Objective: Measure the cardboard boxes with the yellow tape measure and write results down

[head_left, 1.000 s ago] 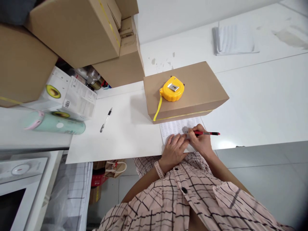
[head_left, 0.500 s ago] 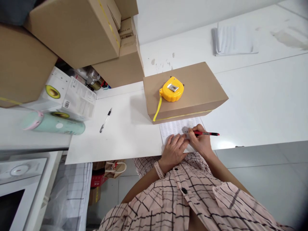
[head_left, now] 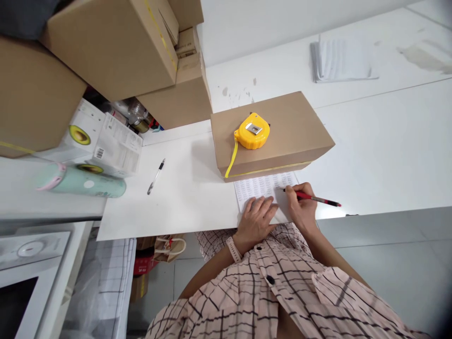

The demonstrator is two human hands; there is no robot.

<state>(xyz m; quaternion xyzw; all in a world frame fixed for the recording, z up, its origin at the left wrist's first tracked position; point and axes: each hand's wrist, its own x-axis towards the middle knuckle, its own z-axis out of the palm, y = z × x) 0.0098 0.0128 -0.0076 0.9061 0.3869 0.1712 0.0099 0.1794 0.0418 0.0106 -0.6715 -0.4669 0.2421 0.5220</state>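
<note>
My right hand (head_left: 300, 207) grips a red pen (head_left: 314, 198) with its tip on a printed sheet of small text (head_left: 263, 186) at the table's near edge. My left hand (head_left: 256, 221) lies flat on that sheet, fingers stretched out, a pale watch band on its wrist. Just behind the sheet stands a flat cardboard box (head_left: 293, 127). A yellow tape measure (head_left: 251, 131) rests on the box, its yellow strap hanging over the front side.
A black pen (head_left: 156, 176) lies on the white board (head_left: 176, 197) to the left. A mint-green bottle (head_left: 83, 184), an avocado-printed white box (head_left: 102, 141) and stacked cardboard cartons (head_left: 113, 47) crowd the far left. Folded white papers (head_left: 341, 59) lie at the back right.
My right hand has shifted a little to the right on the sheet, and the pen now slants further right and down. My left hand has stayed flat in place.
</note>
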